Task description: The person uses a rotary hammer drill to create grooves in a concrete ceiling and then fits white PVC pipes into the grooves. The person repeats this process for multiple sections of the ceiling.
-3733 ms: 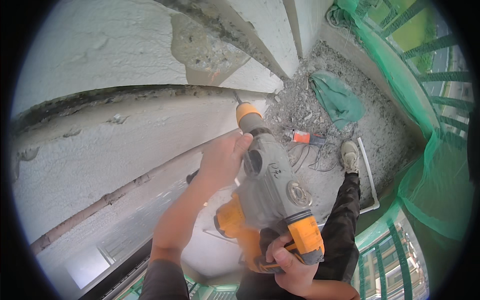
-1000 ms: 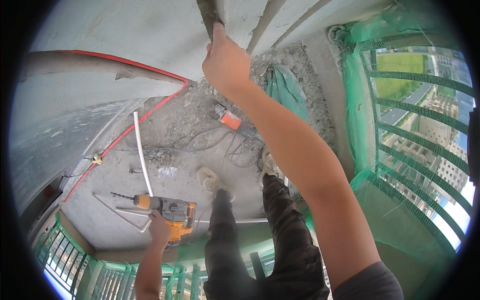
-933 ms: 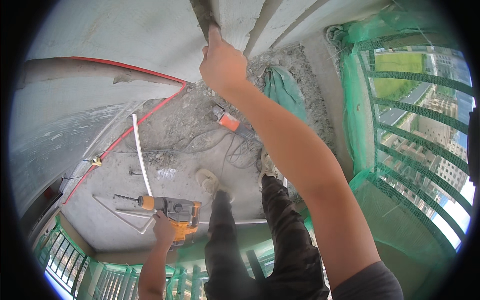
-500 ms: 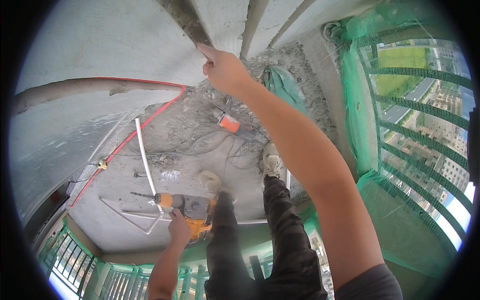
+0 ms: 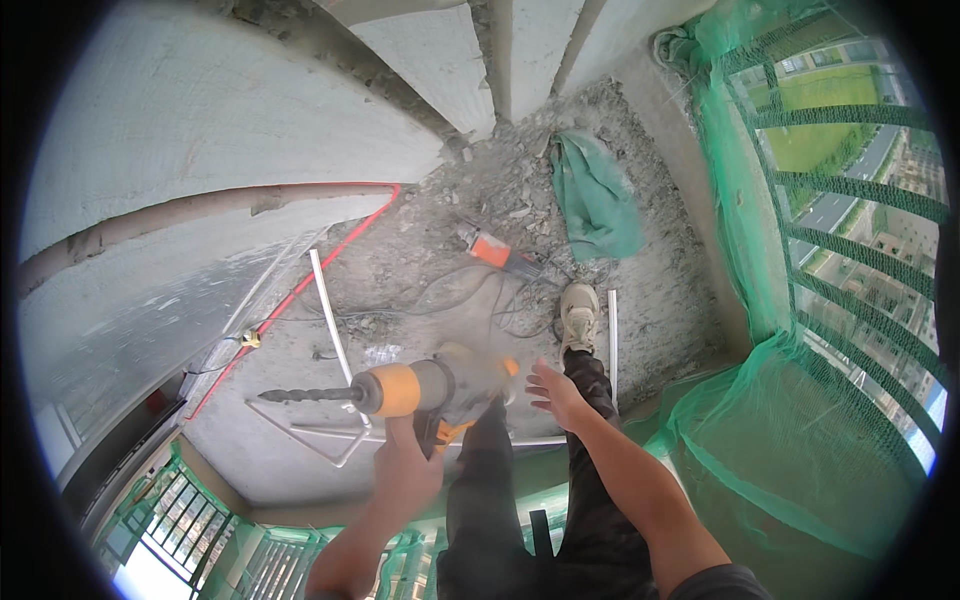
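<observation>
A yellow-and-grey rotary hammer drill (image 5: 440,388) is raised in front of my legs, its long bit (image 5: 305,395) pointing left. My left hand (image 5: 408,462) is closed round a part of it just behind the yellow collar, on the underside. Close to the drill's rear end, my right hand (image 5: 555,392) hangs with fingers apart and nothing in it. A small gap shows between that hand and the drill. The drill's rear part is blurred by motion.
An orange-and-grey power tool (image 5: 492,250) with a cable lies on the rubble-strewn floor. Near it is a green cloth (image 5: 595,195). White pipes (image 5: 330,315) lie about. Chased grooves (image 5: 160,215) cut the wall, a red conduit (image 5: 345,245) beside it. Green netting (image 5: 745,280) covers the railing.
My right hand has come down from the wall groove toward the drill's rear. The left hand has lifted the drill up and to the right, closer to me.
</observation>
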A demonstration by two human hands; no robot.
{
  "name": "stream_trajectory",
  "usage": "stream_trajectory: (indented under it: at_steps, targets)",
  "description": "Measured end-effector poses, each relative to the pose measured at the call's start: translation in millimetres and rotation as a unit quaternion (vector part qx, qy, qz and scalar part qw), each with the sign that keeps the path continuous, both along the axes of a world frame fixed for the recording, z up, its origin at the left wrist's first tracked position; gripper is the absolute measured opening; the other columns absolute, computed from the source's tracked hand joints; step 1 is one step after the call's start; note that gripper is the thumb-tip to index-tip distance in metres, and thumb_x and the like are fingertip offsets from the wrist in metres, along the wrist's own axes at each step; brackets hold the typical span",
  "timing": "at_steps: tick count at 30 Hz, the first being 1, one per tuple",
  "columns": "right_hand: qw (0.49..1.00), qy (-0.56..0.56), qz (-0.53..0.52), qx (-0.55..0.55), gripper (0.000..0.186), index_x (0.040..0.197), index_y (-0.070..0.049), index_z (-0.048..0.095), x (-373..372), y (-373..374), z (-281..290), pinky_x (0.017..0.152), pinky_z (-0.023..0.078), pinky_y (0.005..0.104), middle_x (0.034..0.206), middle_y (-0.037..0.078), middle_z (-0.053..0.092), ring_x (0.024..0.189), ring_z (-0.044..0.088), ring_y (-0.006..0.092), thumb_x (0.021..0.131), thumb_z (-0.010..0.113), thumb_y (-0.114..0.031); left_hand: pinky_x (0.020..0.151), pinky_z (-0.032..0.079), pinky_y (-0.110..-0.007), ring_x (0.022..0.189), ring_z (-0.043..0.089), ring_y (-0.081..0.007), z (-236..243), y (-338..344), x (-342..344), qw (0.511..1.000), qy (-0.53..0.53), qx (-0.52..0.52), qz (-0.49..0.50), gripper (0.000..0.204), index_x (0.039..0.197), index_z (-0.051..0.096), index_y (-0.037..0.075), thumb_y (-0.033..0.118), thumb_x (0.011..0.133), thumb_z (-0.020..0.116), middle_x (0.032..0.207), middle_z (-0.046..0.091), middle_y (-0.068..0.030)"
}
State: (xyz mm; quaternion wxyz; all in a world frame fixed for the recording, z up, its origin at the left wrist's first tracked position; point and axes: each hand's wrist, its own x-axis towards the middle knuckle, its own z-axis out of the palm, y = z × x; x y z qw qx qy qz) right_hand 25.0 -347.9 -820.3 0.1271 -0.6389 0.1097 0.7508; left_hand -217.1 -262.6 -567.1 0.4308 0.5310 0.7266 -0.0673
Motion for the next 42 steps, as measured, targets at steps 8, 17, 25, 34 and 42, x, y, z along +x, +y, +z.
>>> stream_trajectory:
  at_steps: [8, 17, 25, 34, 42]
  targets:
    - [0.93, 0.103, -0.273, 0.223, 0.09, 0.137, 0.005, 0.058, 77, -33, 51, 0.116, 0.04, 0.0487, 0.132, 0.016, 0.065, 0.124, 0.061, 0.0291, 0.095, 0.054, -0.075, 0.08, 0.055, -0.043, 0.088, 0.07, -0.0347, 50, 61, 43, 0.991, -0.122, 0.009, -0.045, 0.053, 0.127, 0.051, -0.001, 0.002, 0.081, 0.076, 0.097, 0.067, -0.0201]
    - [0.867, -0.206, 0.009, 0.455, 0.076, 0.11, 0.009, 0.07, 137, 40, 306, 0.075, 0.055, 0.0287, 0.088, 0.006, 0.075, 0.08, 0.071, 0.0155, 0.056, 0.105, -0.034, 0.098, 0.047, -0.034, 0.106, 0.062, -0.0245, 15, 135, 96, 0.945, -0.323, 0.027, 0.038, 0.052, 0.125, 0.052, 0.001, -0.007, 0.077, 0.069, 0.114, 0.063, -0.0136]
    - [0.719, -0.286, 0.122, 0.622, 0.047, 0.103, 0.007, 0.068, 103, 103, 292, 0.064, 0.052, 0.035, 0.085, 0.018, 0.068, 0.067, 0.065, 0.034, 0.06, 0.077, -0.01, 0.124, 0.032, -0.042, 0.146, 0.048, -0.0305, -38, 179, 83, 0.768, -0.589, -0.06, 0.245, 0.101, 0.158, 0.036, -0.005, 0.032, 0.071, 0.071, 0.158, 0.05, -0.0204]
    - [0.676, -0.298, 0.158, 0.655, 0.052, 0.112, 0.009, 0.067, 76, 125, 289, 0.08, 0.057, 0.0352, 0.099, 0.019, 0.073, 0.082, 0.073, 0.0295, 0.064, 0.076, -0.008, 0.103, 0.044, -0.033, 0.123, 0.06, -0.0192, -45, 204, 72, 0.764, -0.591, -0.044, 0.256, 0.091, 0.152, 0.045, -0.003, 0.051, 0.086, 0.074, 0.138, 0.063, -0.0101]
    - [0.694, -0.31, 0.167, 0.628, 0.053, 0.11, 0.008, 0.068, 65, 152, 275, 0.078, 0.056, 0.0358, 0.097, 0.019, 0.073, 0.082, 0.073, 0.0329, 0.06, 0.077, -0.01, 0.111, 0.043, -0.038, 0.128, 0.06, -0.023, -59, 225, 76, 0.753, -0.585, 0.029, 0.3, 0.088, 0.149, 0.047, -0.004, 0.051, 0.088, 0.079, 0.138, 0.063, -0.0119]
